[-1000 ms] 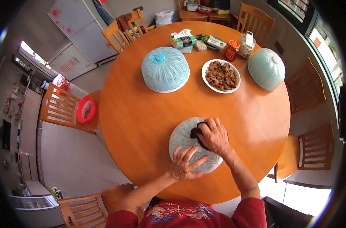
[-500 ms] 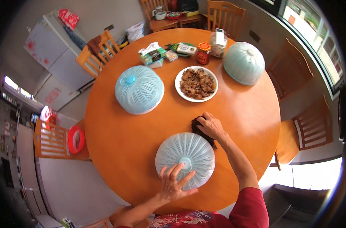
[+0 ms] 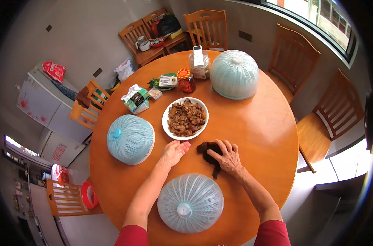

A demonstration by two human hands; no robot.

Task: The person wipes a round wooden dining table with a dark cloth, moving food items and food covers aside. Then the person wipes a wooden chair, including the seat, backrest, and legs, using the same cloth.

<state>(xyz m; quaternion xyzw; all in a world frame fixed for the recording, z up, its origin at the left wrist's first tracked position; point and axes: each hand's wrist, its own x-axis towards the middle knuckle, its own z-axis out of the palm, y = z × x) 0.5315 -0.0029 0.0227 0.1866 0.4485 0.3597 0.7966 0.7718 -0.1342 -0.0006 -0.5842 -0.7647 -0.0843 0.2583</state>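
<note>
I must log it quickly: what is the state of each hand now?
Left hand: open, holding nothing, beside the white plate.
Right hand: fingers spread, pressing the dark cloth.

Head camera looks steeply down (edges bend, perhaps blurring) onto table [image 3: 252, 123].

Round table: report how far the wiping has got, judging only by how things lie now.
Done: three mesh food covers stand on the table, one near the person, one at left, one far. In hand: the right hand presses a dark cloth flat on the wood, while the left hand rests open beside the uncovered plate of food. Left: that plate has no cover; jars and packets crowd the far side.
</note>
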